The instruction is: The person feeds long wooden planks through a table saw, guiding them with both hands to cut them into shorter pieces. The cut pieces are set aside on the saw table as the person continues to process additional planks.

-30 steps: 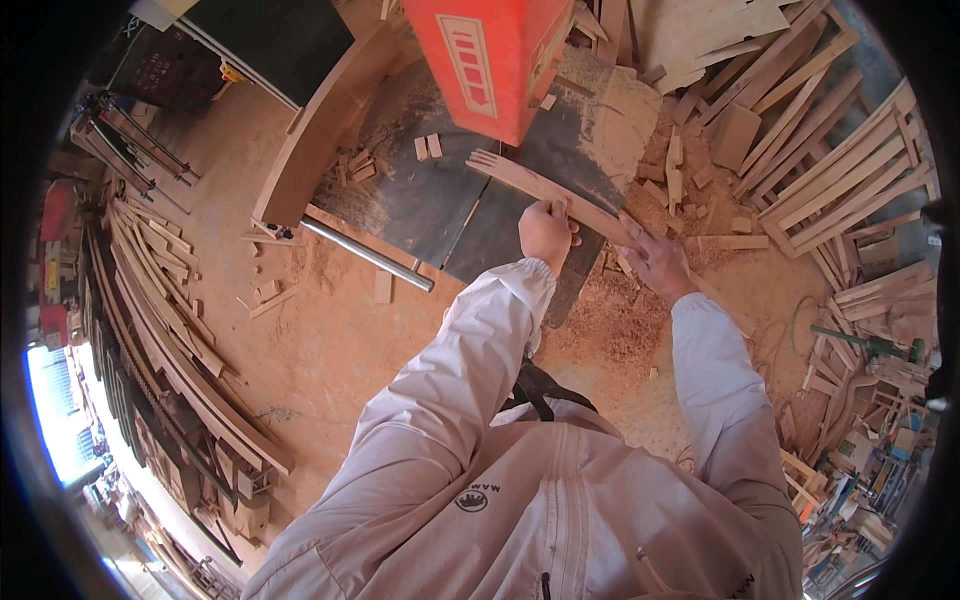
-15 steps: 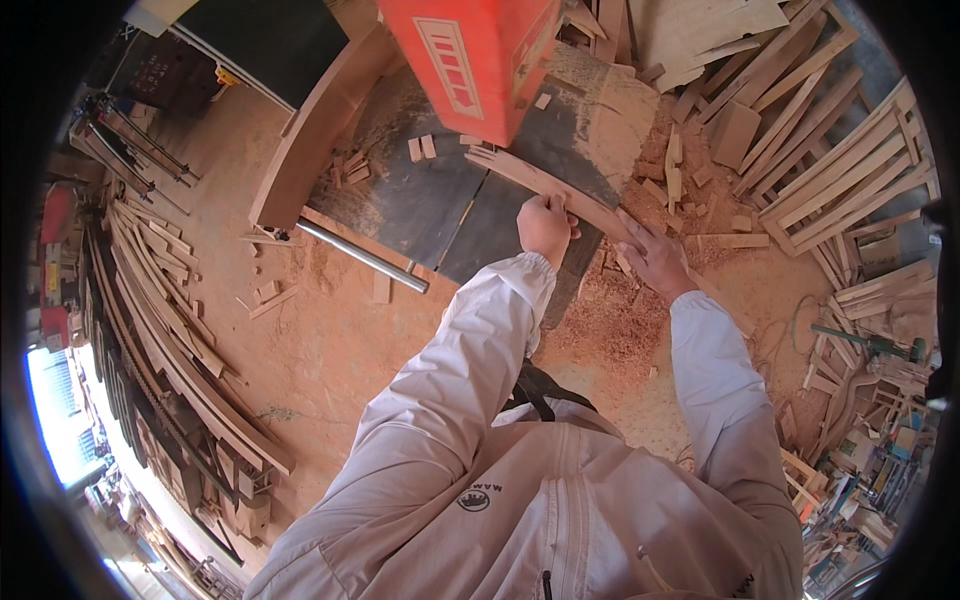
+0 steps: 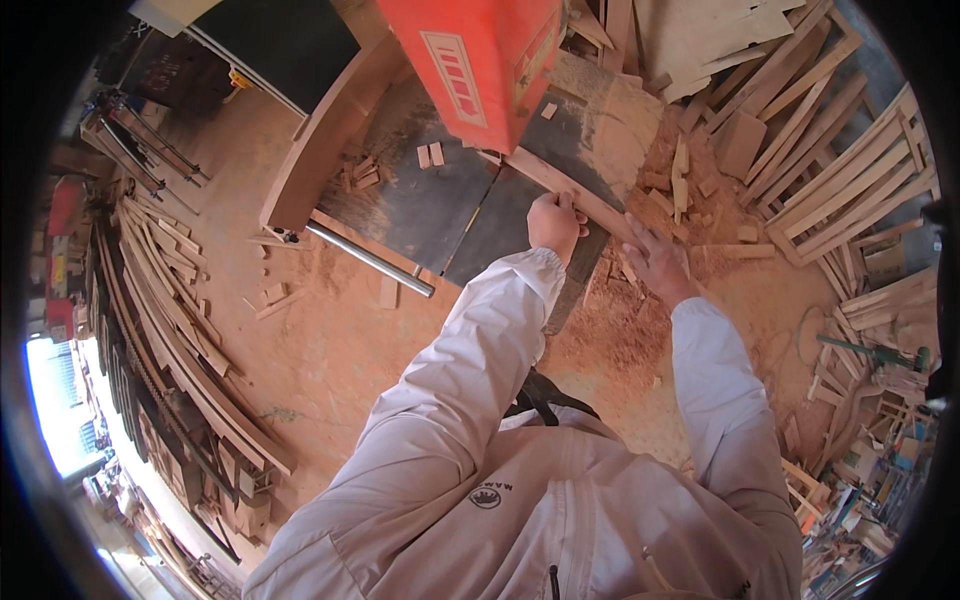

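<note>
A long, slightly curved wooden piece [image 3: 600,212] lies aslant on the dark table [image 3: 410,215] of what looks like a bandsaw. Its far end passes beneath the orange housing [image 3: 475,70], which hides the blade and part of that end. My left hand [image 3: 557,226] is closed at the middle of the piece, thumb and fingers pressed on its edge. Farther right, my right hand [image 3: 660,262] grips the near end, fingers laid over the wood. Small offcuts [image 3: 430,155] sit on the table left of the housing.
A big curved plank [image 3: 305,170] leans along the table's left side, above a metal rail [image 3: 370,258]. Sawdust [image 3: 620,325] and scraps cover the floor at right. Stacked curved timber [image 3: 175,320] lies at left; slatted wooden frames [image 3: 850,190] stand at right.
The piece's notched far end, in plain sight before, is now mostly hidden under the orange housing. Both hands keep hold, the left slightly farther forward. The whole view has shifted a little.
</note>
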`<state>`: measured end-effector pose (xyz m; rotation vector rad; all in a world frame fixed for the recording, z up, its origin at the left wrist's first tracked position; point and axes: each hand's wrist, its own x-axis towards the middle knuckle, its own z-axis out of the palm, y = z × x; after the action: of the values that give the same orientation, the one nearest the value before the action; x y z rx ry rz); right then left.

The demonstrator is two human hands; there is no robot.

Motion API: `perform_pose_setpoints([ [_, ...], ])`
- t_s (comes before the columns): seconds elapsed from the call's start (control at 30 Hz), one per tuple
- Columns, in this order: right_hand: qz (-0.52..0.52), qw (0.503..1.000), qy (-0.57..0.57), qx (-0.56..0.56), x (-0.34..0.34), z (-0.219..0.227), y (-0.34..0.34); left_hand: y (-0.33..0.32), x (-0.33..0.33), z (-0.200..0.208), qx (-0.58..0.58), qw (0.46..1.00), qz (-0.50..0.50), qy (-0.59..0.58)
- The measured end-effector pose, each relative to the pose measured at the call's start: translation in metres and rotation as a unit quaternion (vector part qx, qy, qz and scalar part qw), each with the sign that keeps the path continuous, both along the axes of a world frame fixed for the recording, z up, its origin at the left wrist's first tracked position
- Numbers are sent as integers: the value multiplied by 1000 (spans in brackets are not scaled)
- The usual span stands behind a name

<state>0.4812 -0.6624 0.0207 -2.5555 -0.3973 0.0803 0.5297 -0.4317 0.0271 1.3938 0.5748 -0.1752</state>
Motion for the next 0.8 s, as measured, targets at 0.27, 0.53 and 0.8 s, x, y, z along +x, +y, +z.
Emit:
perform_pose_setpoints([
  [0.27,-101,994,47,2,-43,-1,-18,50,-68,-1,22,992,-123,17],
  [0.53,-168,986,18,-10,-149,2,-18,272,-146,-14,326,944,-19,-53],
  [0.8,-136,970,87,180,-250,47,99,316,-180,-8,176,974,-138,-45],
])
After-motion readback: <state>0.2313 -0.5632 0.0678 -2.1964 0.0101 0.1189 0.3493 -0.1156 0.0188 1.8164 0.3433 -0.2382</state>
